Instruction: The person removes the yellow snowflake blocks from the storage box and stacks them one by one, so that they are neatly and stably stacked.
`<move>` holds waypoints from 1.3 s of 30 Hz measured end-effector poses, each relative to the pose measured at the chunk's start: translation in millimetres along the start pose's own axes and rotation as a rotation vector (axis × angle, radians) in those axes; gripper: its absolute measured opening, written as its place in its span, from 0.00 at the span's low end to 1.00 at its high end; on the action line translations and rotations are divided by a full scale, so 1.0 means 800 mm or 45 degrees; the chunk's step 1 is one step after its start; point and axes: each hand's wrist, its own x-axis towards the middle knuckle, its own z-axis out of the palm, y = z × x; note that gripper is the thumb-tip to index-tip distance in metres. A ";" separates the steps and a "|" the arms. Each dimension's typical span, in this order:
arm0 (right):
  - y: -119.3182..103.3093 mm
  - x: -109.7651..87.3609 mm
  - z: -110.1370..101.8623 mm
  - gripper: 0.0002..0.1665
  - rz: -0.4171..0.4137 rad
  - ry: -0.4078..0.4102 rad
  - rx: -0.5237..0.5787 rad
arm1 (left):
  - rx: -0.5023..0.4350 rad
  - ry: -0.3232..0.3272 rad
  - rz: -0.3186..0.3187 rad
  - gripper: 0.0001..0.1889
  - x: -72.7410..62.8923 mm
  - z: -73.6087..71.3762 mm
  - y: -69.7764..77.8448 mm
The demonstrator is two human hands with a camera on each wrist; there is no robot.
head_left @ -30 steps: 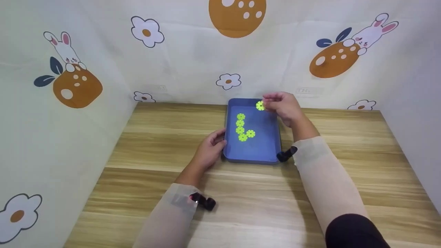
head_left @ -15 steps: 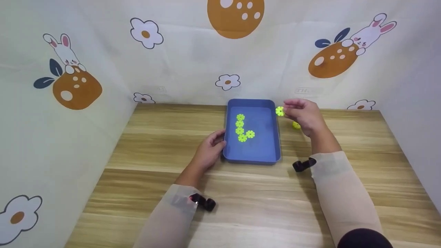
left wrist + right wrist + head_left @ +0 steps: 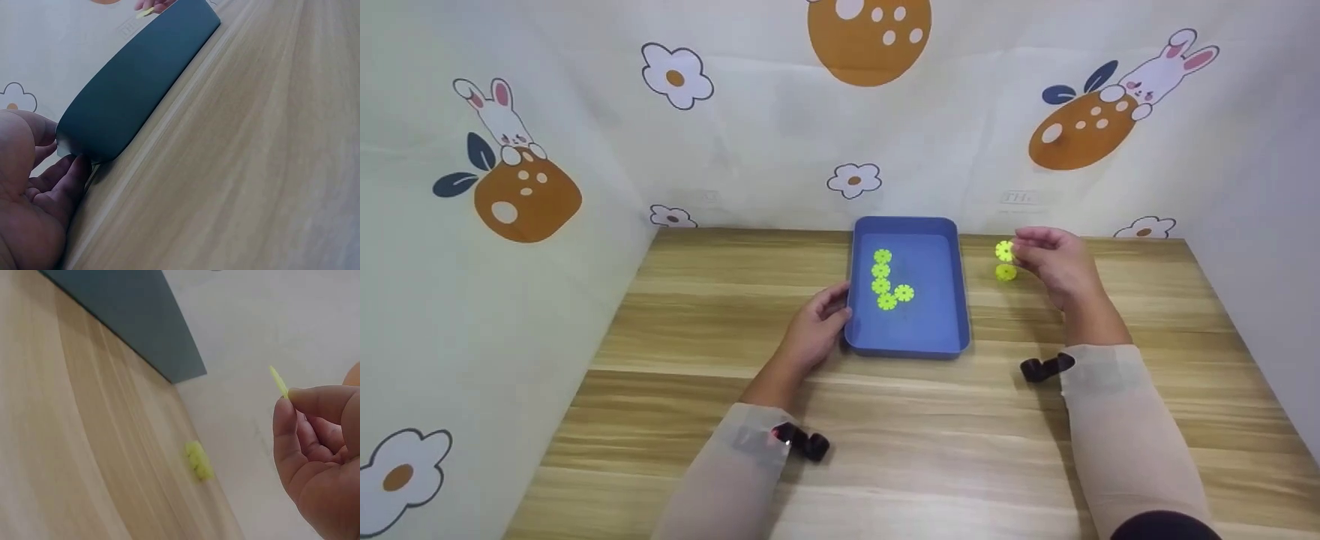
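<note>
Blue tray [image 3: 919,334] on the wood-grain tabletop [image 3: 697,315], and a person working at it with both hands. From where I stand, the right hand [image 3: 1061,262] is off to the tray's right, pinching a yellow-green notched disc [image 3: 1003,250] by its edge between thumb and fingertip, so most of it sticks out free. It is raised off the table, apart from a yellow-green clump [image 3: 1006,272] lying near it; from the right wrist that looks like several discs piled together, too blurred to count

Inside the tray, four discs [image 3: 881,270] run in a line, and a lone disc [image 3: 904,293] sits next to the lowest of them; I can't tell whether those two touch. The left hand [image 3: 814,326] has its bent fingers and thumb on the tray's left side, holding it; how firmly, I can't say

To do this well, I'd keep that edge pinch light and the disc flat, its face easy to watch. I'd carry it clear of the clump, since a brush could scatter the pile, and I'd leave the left hand steady so the line doesn't slide
</note>
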 end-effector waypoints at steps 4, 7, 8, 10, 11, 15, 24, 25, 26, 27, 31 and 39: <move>0.007 0.006 -0.006 0.15 0.028 0.023 -0.053 | -0.019 0.000 -0.004 0.26 -0.001 -0.001 0.000; 0.012 0.008 -0.011 0.17 0.076 0.022 -0.059 | -0.010 0.004 -0.032 0.26 -0.001 -0.002 -0.001; 0.014 0.008 -0.013 0.17 0.091 0.019 -0.049 | -0.006 0.006 -0.040 0.26 -0.001 -0.002 -0.001; 0.018 0.010 -0.016 0.16 0.102 0.014 -0.054 | -0.001 0.004 -0.036 0.26 -0.001 -0.002 -0.001; 0.020 0.011 -0.017 0.15 0.103 0.015 -0.067 | -0.001 0.002 -0.035 0.26 -0.002 -0.001 0.000; 0.031 0.016 -0.021 0.17 0.099 0.032 -0.117 | -0.011 0.001 -0.024 0.26 -0.002 -0.001 0.002; 0.043 0.019 -0.025 0.28 0.094 0.044 -0.108 | -0.035 -0.007 -0.005 0.26 -0.002 0.000 0.000; 0.043 0.019 -0.025 0.28 0.091 0.041 -0.117 | -0.037 -0.004 -0.012 0.26 -0.002 0.000 0.001; 0.043 0.019 -0.025 0.28 0.090 0.040 -0.125 | -0.041 -0.002 -0.020 0.26 -0.002 0.000 0.002; 0.043 0.019 -0.025 0.28 0.089 0.039 -0.134 | -0.045 -0.001 -0.026 0.26 -0.003 0.000 0.002; 0.042 0.019 -0.023 0.29 0.097 0.028 -0.152 | -0.039 0.000 -0.021 0.26 -0.003 0.000 0.003; 0.041 0.019 -0.023 0.31 0.108 0.022 -0.198 | -0.035 -0.002 -0.012 0.26 -0.001 0.001 0.002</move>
